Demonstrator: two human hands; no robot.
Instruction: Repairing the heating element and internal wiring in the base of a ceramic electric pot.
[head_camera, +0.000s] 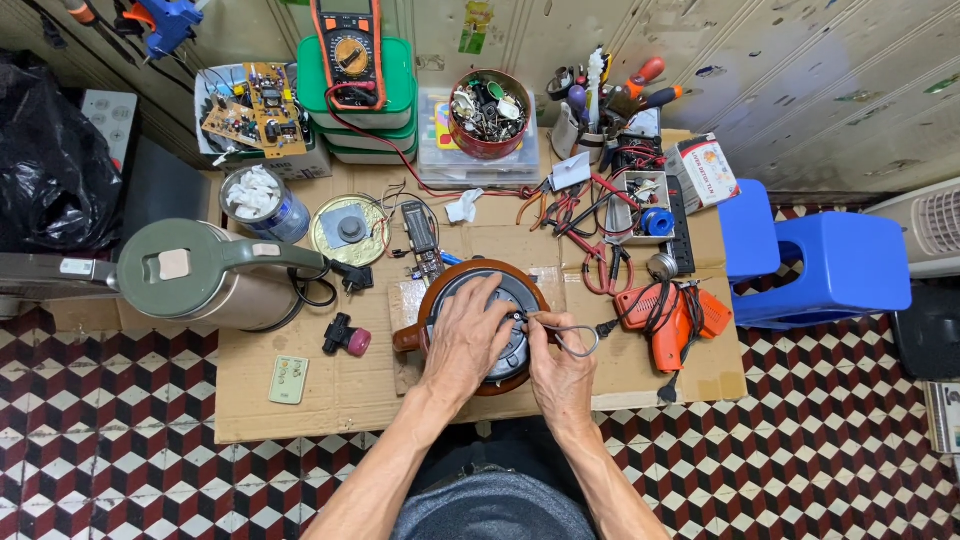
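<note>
Left hand: my left hand (468, 338) lies spread, fingers splayed and flat on the underside of the overturned brown round appliance (480, 325); it presses on it and grips nothing.
Right hand: my right hand (560, 372) is nearly closed, thumb and forefinger pinching a thin grey wire (568, 338) that loops off the appliance's rim at 3 o'clock.
Appliance position: centre of the cardboard sheet (340, 400), just ahead of my knees, base plate facing up.
Red round tin: the red tin (490, 113) at 12 o'clock holds a heap of small metal parts.
Clear jar: the clear jar (262, 203) at 10 o'clock holds white crumpled scraps.
Green tubs: a stack of green lidded tubs (358, 105) at 11 o'clock carries a multimeter (348, 50); contents hidden.
Tool cup: the tool cup (590, 125) at 1 o'clock bristles with screwdrivers.
Small tray: the white parts tray (640, 205) at 2 o'clock holds a blue spool.
Kettle: a green electric kettle (205, 272) lies at 9 o'clock, lid shut.
Other items: an orange soldering gun (672, 315) at 3 o'clock; a bare circuit board (255, 108) at 11 o'clock.
Surface: flattened cardboard laid on the floor.
Room: tiled floor (120, 470) in a red, black and white cube pattern; blue plastic stool (820, 262) at 3 o'clock; pale panelled wall (800, 80) beyond.
</note>
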